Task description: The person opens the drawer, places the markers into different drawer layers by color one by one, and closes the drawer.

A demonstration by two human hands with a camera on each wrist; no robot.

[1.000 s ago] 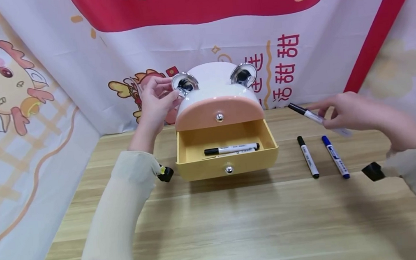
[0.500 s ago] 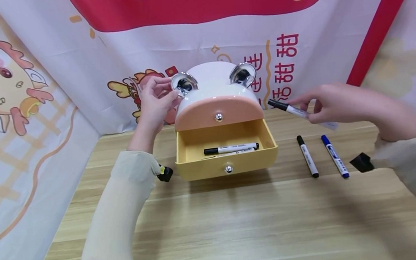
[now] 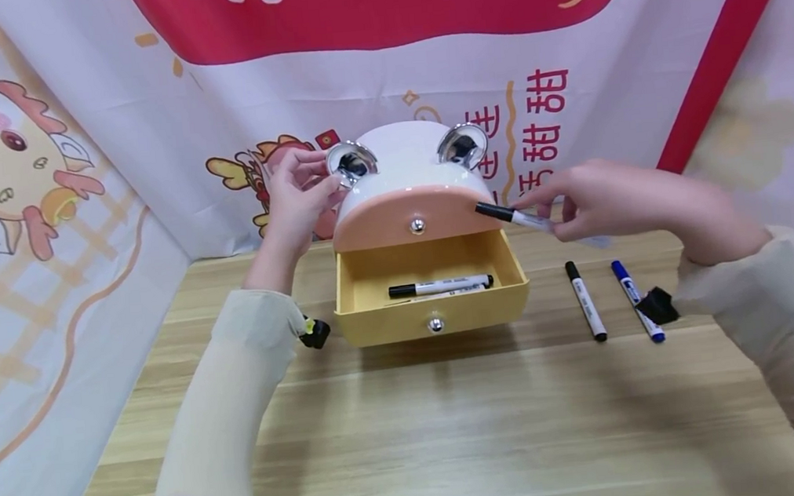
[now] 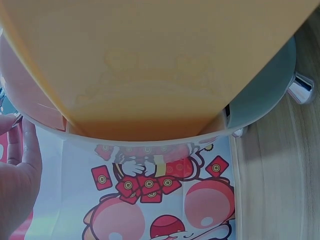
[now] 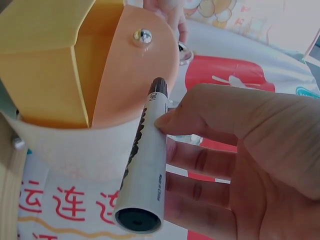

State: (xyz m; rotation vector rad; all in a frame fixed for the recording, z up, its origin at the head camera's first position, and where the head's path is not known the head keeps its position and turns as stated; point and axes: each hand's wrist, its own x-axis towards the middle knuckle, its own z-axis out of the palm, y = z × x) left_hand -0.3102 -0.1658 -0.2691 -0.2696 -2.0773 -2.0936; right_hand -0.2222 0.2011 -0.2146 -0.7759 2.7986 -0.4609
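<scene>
A white drawer box (image 3: 403, 157) with two chrome eyes stands at the back of the table. My left hand (image 3: 298, 190) pinches its left chrome eye (image 3: 352, 161) between thumb and fingers. Below the closed pink drawer (image 3: 380, 222), the yellow drawer (image 3: 383, 328) is pulled out, with a black-capped marker (image 3: 443, 285) and another pen-like thing lying inside. My right hand (image 3: 612, 197) pinches a black-capped whiteboard marker (image 5: 142, 160), cap pointing left. In the head view that cap overlaps the right side of the pink drawer front.
On the wooden table (image 3: 441, 433), right of the box, lie a black-capped marker (image 3: 586, 302) and a blue-capped marker (image 3: 623, 279). A black piece at my right cuff (image 3: 657, 305) partly covers the blue one. Printed cloth (image 3: 368, 77) hangs close behind the box.
My right hand has moved left with the marker, from above the loose markers to the box's right side. My left hand, the box and the yellow drawer have stayed put.
</scene>
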